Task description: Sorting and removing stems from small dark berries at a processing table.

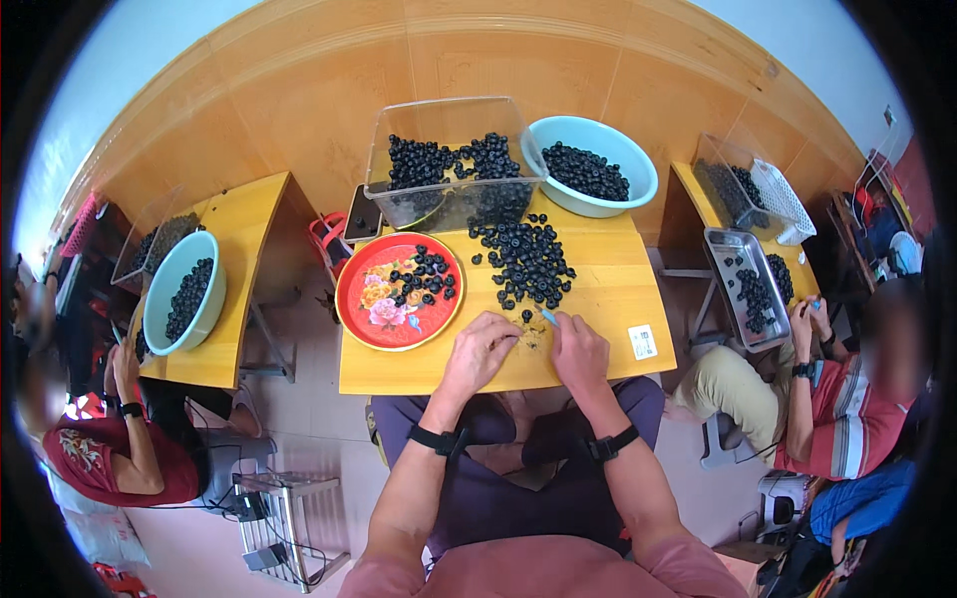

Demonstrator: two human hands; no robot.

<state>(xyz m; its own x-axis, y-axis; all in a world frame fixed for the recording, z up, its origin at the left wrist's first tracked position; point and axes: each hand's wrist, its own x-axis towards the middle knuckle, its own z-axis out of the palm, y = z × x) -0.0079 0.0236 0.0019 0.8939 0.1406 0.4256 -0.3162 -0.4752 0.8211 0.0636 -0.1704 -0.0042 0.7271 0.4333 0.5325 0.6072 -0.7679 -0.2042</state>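
Note:
My left hand [480,349] is pinched closed over the near part of the table; whatever its fingertips hold is too small to make out. Close to its right, my right hand [578,349] grips a slim light-blue tool [548,317], whose tip is unclear. One dark round piece [526,316] lies just beyond the fingertips. Past it spreads a pile of black, shiny, bead-like round pieces [523,259]. At left, a red tray [357,324] with a yellow rim and flower print carries more of them. Fine crumbs [536,344] dot the wood near my hands.
Behind the pile, a clear plastic bin [449,199] and a light-blue basin [643,159] hold many dark pieces. A white label [642,343] lies on the yellow table [608,289]. Seated people work at side tables, with a blue basin [214,309] left and a metal tray [726,244] right.

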